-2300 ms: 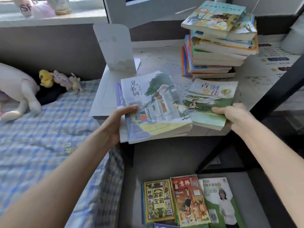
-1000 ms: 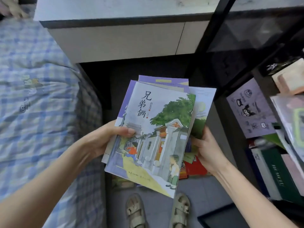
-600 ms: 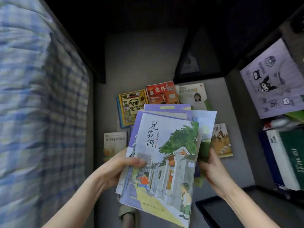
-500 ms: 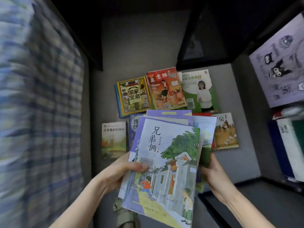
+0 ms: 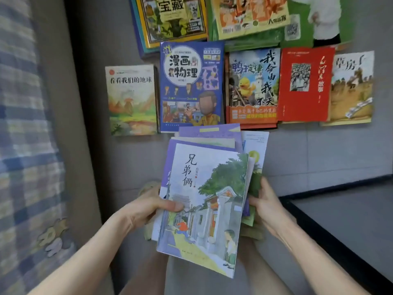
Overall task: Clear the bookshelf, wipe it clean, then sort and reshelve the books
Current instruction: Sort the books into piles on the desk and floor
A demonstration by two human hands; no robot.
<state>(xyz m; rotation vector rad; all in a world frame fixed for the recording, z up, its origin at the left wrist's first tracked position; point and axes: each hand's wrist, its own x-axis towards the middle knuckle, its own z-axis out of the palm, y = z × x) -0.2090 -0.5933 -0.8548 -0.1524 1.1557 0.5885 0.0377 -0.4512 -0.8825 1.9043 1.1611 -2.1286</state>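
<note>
Blue-checked bedcover (image 5: 23,128), red book (image 5: 306,86), blue comic book (image 5: 191,86), grey floor (image 5: 319,154).

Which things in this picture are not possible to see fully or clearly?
- Head view: lower books of the held stack of paperback books; the street-scene top cover hides them, so their number is unclear.
- Fingers of the left hand and right hand: behind the stack.
- Yellow-framed book on the grey floor: cut off by the top edge.
- Blue checked bedding: blurred.
</note>
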